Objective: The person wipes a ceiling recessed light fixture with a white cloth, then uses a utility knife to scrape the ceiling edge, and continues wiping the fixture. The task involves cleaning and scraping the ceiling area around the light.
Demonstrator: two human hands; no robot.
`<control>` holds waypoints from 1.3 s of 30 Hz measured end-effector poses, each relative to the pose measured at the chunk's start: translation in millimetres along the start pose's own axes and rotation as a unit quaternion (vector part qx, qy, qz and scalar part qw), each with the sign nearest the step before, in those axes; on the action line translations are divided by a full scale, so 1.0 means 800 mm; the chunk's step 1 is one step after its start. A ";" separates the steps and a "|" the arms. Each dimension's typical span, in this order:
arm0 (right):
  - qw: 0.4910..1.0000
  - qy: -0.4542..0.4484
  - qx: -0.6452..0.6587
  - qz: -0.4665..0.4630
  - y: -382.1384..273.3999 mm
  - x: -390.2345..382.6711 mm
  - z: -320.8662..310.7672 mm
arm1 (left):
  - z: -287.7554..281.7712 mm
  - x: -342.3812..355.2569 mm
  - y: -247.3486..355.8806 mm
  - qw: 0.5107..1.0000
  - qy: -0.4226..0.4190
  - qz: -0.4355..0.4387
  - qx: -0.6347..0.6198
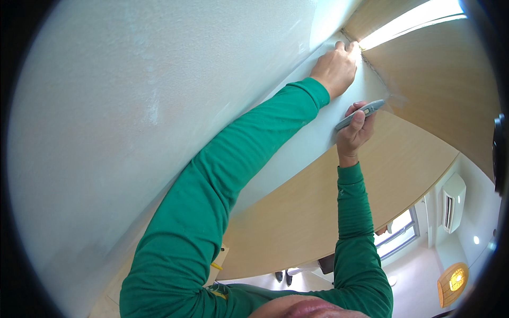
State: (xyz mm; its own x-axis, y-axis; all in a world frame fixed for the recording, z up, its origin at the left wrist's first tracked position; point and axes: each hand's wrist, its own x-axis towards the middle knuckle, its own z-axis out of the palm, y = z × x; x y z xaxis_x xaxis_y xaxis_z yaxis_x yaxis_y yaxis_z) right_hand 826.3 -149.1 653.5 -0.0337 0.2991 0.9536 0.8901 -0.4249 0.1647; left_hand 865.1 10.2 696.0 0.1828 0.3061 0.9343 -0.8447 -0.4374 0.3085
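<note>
My right hand (356,133) is wrapped round a grey utility knife (366,113), thumb along its side and its front end pointing up toward the wooden panel. Higher up and to the left, my left hand (335,70) has its fingers bent and closed at the far end of a white strip of board (297,140). Its fingertips touch the area beside the rough dark seam (374,70) where white board and wood meet. Whatever those fingers may pinch is too small to make out. Both arms wear green sleeves.
A textured white wall (106,132) rises close on the left. Light wood panels (440,69) stand on the right, with a bright gap (413,22) above. Beyond the curved wooden board (297,212) are a window (400,236), an air conditioner (453,204) and a lit lamp (454,283).
</note>
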 end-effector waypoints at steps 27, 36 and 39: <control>1.000 0.009 0.002 0.001 0.009 -0.003 0.000 | -0.015 0.002 -0.010 0.997 0.022 0.042 -0.054; 1.000 0.007 -0.017 -0.010 -0.001 -0.001 -0.002 | -0.065 0.001 0.071 0.900 0.179 0.125 -0.376; 1.000 0.004 -0.021 -0.017 -0.004 0.000 -0.003 | -0.073 0.005 0.079 0.891 0.172 0.117 -0.403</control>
State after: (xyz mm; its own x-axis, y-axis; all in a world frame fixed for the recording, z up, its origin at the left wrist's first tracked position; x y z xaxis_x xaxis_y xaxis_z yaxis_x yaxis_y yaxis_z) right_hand 822.4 -150.0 654.0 -0.0682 0.3069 0.9493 0.8688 -0.4495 0.2077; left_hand 783.3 33.5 709.0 -0.0937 0.5877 0.8036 -0.9519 0.1836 -0.2452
